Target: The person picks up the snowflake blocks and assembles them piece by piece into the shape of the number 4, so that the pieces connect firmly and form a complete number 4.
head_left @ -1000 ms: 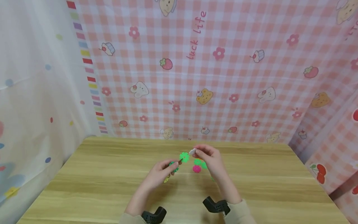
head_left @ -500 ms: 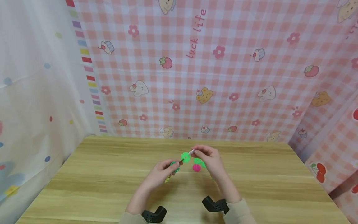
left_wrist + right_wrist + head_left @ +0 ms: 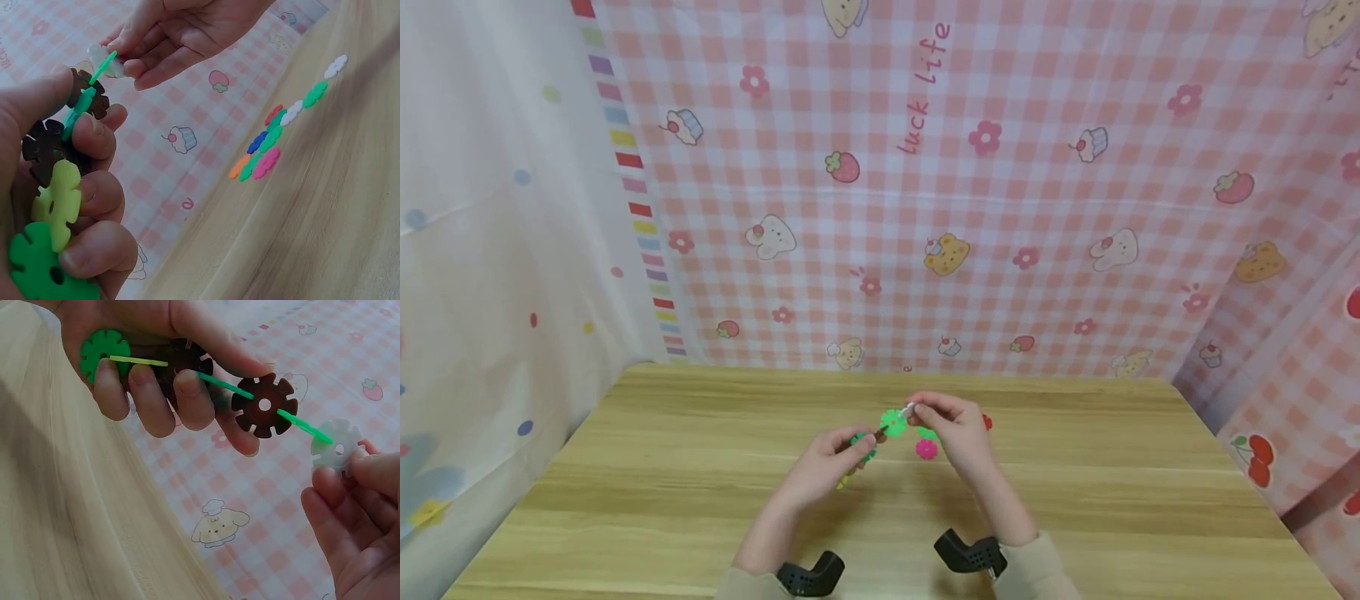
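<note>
My left hand holds a chain of flower-shaped interlocking plastic discs, its fingers curled round it. In the right wrist view the chain runs from a green disc through a yellow disc, a brown disc and a green one to another brown disc. A bright green disc sticks out at the chain's end. Between thumb and fingers, my right hand pinches a translucent white disc. This disc meets the bright green one edge-on; how deep their slots engage, I cannot tell.
Loose discs lie on the wooden table beyond and beneath my hands: a pink disc, a blue disc, an orange disc, a white disc and several others. A pink checked curtain hangs behind the table.
My right hand has shifted slightly left with the white disc, which has turned and come against the bright green disc. A red disc now shows beside the right hand. The left hand stays nearly still.
</note>
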### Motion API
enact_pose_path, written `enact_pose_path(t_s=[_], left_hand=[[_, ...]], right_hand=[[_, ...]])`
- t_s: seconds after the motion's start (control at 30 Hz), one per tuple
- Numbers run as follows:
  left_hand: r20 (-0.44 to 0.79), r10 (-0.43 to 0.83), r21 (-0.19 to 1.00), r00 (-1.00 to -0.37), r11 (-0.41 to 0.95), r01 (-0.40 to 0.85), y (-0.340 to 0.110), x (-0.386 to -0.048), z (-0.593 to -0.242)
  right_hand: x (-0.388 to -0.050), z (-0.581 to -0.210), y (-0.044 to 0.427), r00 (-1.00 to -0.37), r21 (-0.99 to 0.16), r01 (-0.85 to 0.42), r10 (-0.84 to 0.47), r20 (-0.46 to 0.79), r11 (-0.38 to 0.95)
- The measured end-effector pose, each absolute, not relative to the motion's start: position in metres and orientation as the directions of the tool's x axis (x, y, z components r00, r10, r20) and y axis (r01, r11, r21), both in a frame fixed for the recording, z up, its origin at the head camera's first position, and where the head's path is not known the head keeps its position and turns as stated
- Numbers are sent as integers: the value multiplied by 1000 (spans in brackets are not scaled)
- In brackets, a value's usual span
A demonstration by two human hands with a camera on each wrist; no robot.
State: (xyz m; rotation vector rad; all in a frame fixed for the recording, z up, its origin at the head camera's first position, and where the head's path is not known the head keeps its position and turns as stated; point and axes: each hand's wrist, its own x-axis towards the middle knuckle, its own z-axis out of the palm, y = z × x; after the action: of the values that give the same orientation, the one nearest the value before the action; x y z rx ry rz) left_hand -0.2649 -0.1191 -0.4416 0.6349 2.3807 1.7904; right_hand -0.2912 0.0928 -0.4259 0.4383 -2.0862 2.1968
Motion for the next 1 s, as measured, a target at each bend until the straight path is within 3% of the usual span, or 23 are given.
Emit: enact_pose_path(t_s=[0.27, 0.5, 0.77, 1.0], left_hand=[[116, 413, 955, -903, 204, 216, -112, -263, -438], [112, 436, 954, -893, 205, 220, -112, -264, -439], [47, 496, 950, -867, 247, 192, -115, -263, -442], [-39, 575, 939, -817, 301, 167, -115, -260, -442]], right_hand=[[-291, -423, 103, -946, -965, -260, -196, 258, -19], [-292, -420, 118, -924, -941, -299, -295, 243, 160], [-291, -415, 131, -827, -862, -398, -529, 188, 315], [-287, -410, 133, -766, -821, -393, -641, 44, 413]])
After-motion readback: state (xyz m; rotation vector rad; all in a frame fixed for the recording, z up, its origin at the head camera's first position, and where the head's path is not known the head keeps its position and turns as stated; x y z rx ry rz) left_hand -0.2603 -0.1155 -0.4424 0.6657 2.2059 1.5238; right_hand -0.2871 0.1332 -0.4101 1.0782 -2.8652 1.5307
